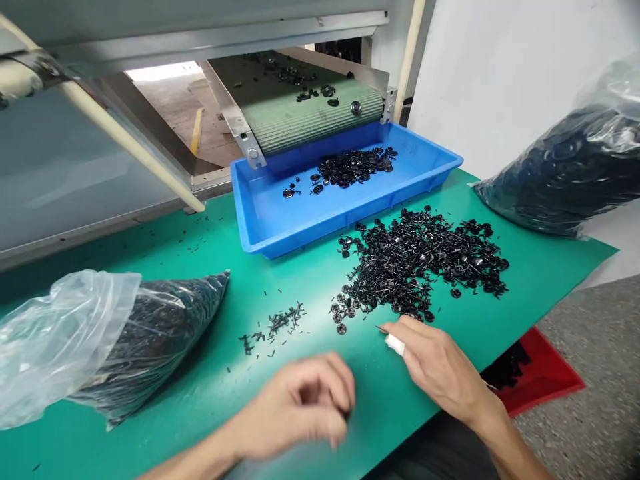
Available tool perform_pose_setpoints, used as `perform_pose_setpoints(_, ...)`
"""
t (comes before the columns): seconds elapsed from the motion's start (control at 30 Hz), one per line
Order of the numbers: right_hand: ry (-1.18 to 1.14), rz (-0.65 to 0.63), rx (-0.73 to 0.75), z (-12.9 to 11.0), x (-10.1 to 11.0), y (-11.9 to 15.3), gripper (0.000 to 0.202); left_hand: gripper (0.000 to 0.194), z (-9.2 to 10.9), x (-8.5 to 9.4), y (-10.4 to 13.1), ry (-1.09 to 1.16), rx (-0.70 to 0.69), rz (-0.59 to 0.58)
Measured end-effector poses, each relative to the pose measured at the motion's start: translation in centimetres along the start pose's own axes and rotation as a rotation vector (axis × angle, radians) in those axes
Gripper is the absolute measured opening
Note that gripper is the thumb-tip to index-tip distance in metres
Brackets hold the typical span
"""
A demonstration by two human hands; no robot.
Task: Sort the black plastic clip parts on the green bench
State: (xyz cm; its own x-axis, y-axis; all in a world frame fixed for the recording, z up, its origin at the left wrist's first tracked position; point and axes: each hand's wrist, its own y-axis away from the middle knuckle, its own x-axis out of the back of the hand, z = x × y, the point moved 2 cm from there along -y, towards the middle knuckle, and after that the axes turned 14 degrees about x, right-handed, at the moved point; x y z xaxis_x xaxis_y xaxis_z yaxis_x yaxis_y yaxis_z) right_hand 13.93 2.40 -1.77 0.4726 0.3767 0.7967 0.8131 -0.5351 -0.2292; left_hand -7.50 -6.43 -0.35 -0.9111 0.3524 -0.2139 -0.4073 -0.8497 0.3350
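The work surface is a flat green tabletop (pixel 385 407), its right edge running diagonally above a speckled grey floor (pixel 605 347). At the far side, a green conveyor belt (pixel 300 127) carrying scattered black parts ends over a blue tray (pixel 320 240), which holds a loose heap of similar parts. A white panel (pixel 490 73) stands at far right. The main pile of black parts (pixel 415 257) lies on the tabletop, right of centre, just nearer than the tray. Small black offcuts (pixel 285 319) lie left of it. Filled plastic bags rest at left (pixel 160 327) and far right (pixel 565 173); a red tray (pixel 547 373) sits below the right edge. From where I stand, the left hand (pixel 305 407) is curled about a small dark piece (pixel 345 414), blurred; the right hand (pixel 440 363), with a white wrap (pixel 395 344) at one digit, pinches a thin grey item (pixel 381 329) beside the pile's near edge.
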Motion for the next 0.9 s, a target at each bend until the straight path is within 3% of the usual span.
perform_pose_setpoints(0.07,0.001,0.003,0.006,0.1,-0.1,0.0,0.043,0.017,-1.2,-1.4,0.6,-0.056,0.011,-0.090)
perform_pose_setpoints(0.13,0.003,0.004,0.012,0.1,-0.2,0.0,0.042,0.013,-1.6,-1.6,0.2,-0.073,-0.001,-0.099)
perform_pose_setpoints(0.23,0.020,0.030,-0.007,0.1,-0.2,0.0,0.040,0.006,-0.6,0.1,-2.0,-0.020,-0.032,0.000)
perform_pose_setpoints(0.33,0.070,0.095,-0.041,-0.1,0.1,-0.1,0.038,0.007,1.7,2.0,-4.2,0.031,-0.112,0.133)
perform_pose_setpoints(0.5,0.074,0.163,-0.011,-0.6,1.0,0.1,0.038,0.007,4.5,2.3,-3.8,0.090,-0.219,0.301)
perform_pose_setpoints(0.6,0.087,0.162,0.018,-0.4,0.9,0.8,0.040,0.011,3.5,0.7,-2.7,0.236,-0.173,0.323)
perform_pose_setpoints(0.73,0.103,0.177,0.029,-0.2,0.5,1.2,0.041,0.019,0.1,-1.6,-2.4,0.397,0.064,0.239)
perform_pose_setpoints(0.9,0.096,0.260,0.075,-1.0,1.0,0.5,0.037,0.014,-1.5,-1.7,-3.0,0.411,0.099,0.250)
